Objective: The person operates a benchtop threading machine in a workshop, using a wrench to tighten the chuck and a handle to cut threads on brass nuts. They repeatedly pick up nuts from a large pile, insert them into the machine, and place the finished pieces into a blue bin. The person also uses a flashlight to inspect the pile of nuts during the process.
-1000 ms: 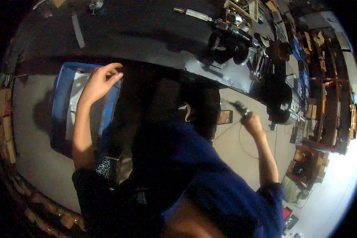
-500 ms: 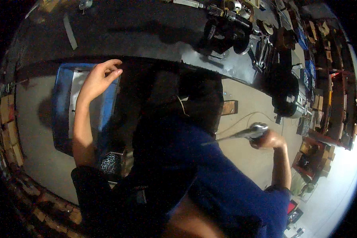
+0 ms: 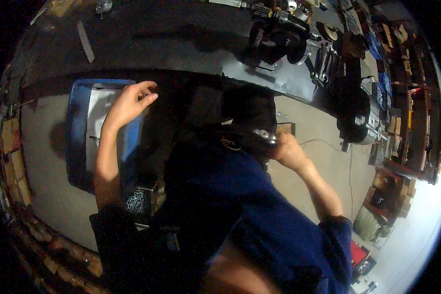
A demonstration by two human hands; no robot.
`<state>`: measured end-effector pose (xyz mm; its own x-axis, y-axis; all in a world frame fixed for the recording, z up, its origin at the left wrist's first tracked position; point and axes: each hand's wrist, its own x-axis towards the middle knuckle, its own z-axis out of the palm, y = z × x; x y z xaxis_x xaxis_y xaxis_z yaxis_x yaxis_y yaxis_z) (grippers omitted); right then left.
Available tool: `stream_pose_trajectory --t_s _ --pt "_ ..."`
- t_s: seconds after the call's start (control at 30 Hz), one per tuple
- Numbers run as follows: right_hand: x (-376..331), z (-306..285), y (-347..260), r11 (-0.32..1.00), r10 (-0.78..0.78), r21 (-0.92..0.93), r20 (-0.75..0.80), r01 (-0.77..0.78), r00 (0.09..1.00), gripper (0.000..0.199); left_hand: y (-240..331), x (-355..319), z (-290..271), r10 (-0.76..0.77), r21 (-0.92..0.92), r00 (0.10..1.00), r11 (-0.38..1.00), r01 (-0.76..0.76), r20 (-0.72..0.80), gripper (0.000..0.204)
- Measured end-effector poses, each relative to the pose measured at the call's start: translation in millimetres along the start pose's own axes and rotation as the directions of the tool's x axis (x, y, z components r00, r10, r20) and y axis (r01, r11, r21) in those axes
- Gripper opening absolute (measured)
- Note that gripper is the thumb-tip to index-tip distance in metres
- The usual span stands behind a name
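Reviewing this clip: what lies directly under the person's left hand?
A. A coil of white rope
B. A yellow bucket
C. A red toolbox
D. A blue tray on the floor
D. The left hand hangs with its fingers loosely spread over the right edge of a blue tray on the grey floor, with something pale lying inside it; whether the hand touches the tray cannot be told.

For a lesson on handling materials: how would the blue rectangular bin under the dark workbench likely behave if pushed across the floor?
The blue rectangular bin looks rigid-walled, so it would probably hold its shape. It sits flat and wide on the concrete floor, so it should slide rather than tip or roll. The left hand rests at its rim by pale sheet-like contents; it seems fairly light, though depth is unclear.
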<state>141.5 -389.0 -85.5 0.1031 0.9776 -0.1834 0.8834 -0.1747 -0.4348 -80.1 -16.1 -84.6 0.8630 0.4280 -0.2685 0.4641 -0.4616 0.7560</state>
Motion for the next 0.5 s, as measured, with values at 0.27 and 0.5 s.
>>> stream_pose_trajectory --t_s 0.27,0.5 --pt "-16.1 -29.7 20.7 0.884 0.467 -0.043 0.119 -0.466 0.876 0.016 5.6 -3.4 2.4 0.005 0.042 1.0 0.999 -0.005 -0.001 0.035" --pt "-96.6 -51.5 42.8 0.635 0.675 0.173 0.351 -0.753 0.65 0.014 -7.8 -1.9 10.9 -0.075 0.039 0.993 0.997 0.071 0.096 0.035"
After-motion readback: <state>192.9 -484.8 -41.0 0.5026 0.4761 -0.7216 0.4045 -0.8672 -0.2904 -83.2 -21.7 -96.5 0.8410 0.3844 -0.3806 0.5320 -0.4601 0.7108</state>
